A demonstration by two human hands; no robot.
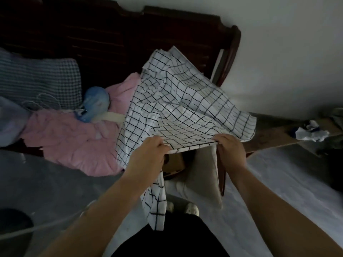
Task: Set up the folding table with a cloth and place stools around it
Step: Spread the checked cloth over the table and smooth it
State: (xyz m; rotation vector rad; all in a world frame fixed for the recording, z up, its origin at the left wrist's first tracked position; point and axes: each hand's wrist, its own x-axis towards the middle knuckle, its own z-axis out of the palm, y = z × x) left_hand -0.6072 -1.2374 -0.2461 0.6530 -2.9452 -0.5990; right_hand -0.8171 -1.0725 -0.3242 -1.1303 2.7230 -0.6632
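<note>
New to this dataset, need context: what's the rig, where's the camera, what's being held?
No machine here: a person works with bare hands, and the single picture comes from a wide-angle camera on their head, looking forward and down. The left hand and right hand each grip the near edge of a white checked cloth, which is lifted and rumpled, not spread out. Behind it on the left is a dark wooden bed with a pink blanket and a checked pillow. A beige panel shows under the cloth; whether it is the folding table, I cannot tell. No stools show.
</note>
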